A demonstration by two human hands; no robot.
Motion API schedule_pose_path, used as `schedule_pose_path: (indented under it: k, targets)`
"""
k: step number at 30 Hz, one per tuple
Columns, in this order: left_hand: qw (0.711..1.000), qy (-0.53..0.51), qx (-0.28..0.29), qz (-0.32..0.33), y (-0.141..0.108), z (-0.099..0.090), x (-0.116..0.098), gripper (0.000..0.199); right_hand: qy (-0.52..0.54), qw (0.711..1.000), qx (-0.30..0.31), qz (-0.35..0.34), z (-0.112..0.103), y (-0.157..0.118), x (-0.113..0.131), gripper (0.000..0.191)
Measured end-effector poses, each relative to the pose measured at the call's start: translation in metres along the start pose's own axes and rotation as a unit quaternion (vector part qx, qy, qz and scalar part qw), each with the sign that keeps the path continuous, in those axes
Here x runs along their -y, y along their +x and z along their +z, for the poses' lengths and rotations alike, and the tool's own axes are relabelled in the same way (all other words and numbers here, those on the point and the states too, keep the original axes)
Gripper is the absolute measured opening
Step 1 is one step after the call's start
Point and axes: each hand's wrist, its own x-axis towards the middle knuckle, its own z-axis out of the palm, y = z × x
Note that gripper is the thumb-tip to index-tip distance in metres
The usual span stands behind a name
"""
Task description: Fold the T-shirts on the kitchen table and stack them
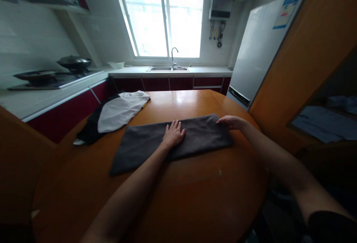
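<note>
A dark grey cloth (147,142), folded into a long flat strip, lies across the round wooden table (195,194). My left hand (173,134) rests flat on the middle of it with the fingers spread. At the cloth's far right corner, my right hand (229,122) pinches the edge between thumb and fingers. Whether this piece is a towel or a garment, I cannot tell.
On the table's far left lies a crumpled black and white garment (119,111). Beyond the table are a counter with a sink (167,68), a stove with a pan (74,63) at left, and a fridge (256,46) at right.
</note>
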Motion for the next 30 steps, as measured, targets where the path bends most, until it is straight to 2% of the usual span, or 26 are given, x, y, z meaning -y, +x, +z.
schedule_pose_path:
  k: [2,7,13,20,26,30]
  targets:
    - [1.000,0.001,0.000,0.002,0.000,0.000,-0.001,0.065,0.009,1.000,-0.003,0.007,-0.001,-0.005,0.002,0.007]
    - [1.000,-0.004,-0.002,0.001,-0.001,-0.001,-0.001,0.065,0.045,0.999,0.028,0.001,-0.002,-0.014,0.005,0.022]
    - [1.000,-0.013,-0.002,0.000,-0.002,-0.001,0.000,0.065,0.125,0.987,0.073,-0.064,0.003,-0.022,0.011,0.032]
    - [1.000,-0.017,-0.023,0.004,-0.003,0.002,-0.001,0.066,0.113,0.982,0.024,-0.147,0.018,-0.040,0.046,0.026]
    - [0.995,0.004,-0.098,-0.016,-0.001,-0.004,0.007,0.060,0.141,0.978,-0.010,-0.155,0.037,-0.060,0.081,0.017]
    - [0.999,0.012,-0.044,-0.008,-0.001,-0.002,0.016,0.059,0.199,0.972,-0.027,-0.123,0.050,-0.067,0.095,0.016]
